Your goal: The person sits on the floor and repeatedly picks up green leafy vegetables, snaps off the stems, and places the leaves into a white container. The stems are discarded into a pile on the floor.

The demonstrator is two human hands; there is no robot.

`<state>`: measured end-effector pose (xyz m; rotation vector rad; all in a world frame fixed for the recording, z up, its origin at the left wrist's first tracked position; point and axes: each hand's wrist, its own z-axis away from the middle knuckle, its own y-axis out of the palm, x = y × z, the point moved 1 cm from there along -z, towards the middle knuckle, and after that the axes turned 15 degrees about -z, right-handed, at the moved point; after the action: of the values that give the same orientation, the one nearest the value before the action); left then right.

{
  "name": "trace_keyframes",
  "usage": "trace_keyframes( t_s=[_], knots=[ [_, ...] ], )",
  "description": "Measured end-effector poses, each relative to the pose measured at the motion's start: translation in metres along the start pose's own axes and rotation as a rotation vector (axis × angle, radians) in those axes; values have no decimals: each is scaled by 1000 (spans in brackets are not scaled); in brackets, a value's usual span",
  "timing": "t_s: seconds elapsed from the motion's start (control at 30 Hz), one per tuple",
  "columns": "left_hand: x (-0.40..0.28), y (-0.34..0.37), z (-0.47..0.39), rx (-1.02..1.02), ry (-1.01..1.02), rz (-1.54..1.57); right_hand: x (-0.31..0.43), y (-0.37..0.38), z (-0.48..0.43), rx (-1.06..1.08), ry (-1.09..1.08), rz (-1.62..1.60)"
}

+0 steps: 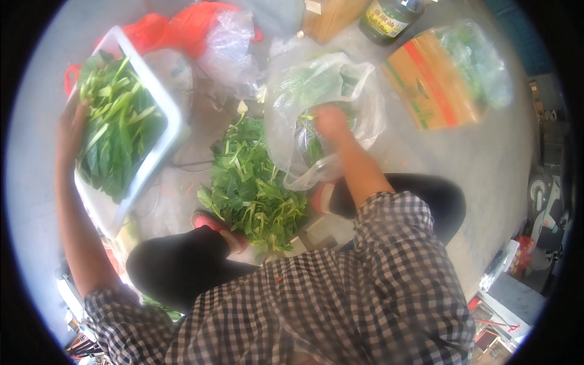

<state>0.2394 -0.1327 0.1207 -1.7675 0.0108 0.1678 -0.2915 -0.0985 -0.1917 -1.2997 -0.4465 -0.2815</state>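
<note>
My right hand (331, 122), slightly blurred, is inside the mouth of a translucent plastic bag (283, 118). Its fingers are curled around a leafy green stem (314, 147). More greens show faintly through the bag's far side. At the far left, my left hand (74, 119) lies against cut leafy greens (119, 107) heaped in a white plastic tub (169, 107); its fingers are partly hidden among the stems. Between my feet, a pile of loose leafy greens (255, 182) spreads over the floor, touching the bag's left side.
A round object (175, 73) stands beside the tub. Behind are a red plastic bag (182, 29), a clear plastic bag (230, 54), a brown box (333, 18) and a labelled jar (388, 23). At right stands a cardboard box (431, 82) with bagged greens (479, 64). A cable (189, 169) crosses the floor.
</note>
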Motion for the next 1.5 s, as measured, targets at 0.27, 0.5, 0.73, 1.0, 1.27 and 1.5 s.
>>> trace_keyframes(
  t_s=[0.27,0.5,0.73,1.0,1.27,1.5],
  knots=[
    [-214,-41,129,-158,202,264,-36,40,4,-91,-101,150],
    [-268,49,184,511,219,879,30,-110,13,338,-85,-266],
    [-281,100,163,346,150,955,143,-187,70,392,-293,-594],
    [-259,71,163,691,81,1168,178,-169,90,211,-284,-797],
    [-239,75,163,710,24,1185,206,-152,83,205,-204,-883],
    [-232,81,157,800,10,1493,209,-148,76,223,-77,-1256]
  ],
)
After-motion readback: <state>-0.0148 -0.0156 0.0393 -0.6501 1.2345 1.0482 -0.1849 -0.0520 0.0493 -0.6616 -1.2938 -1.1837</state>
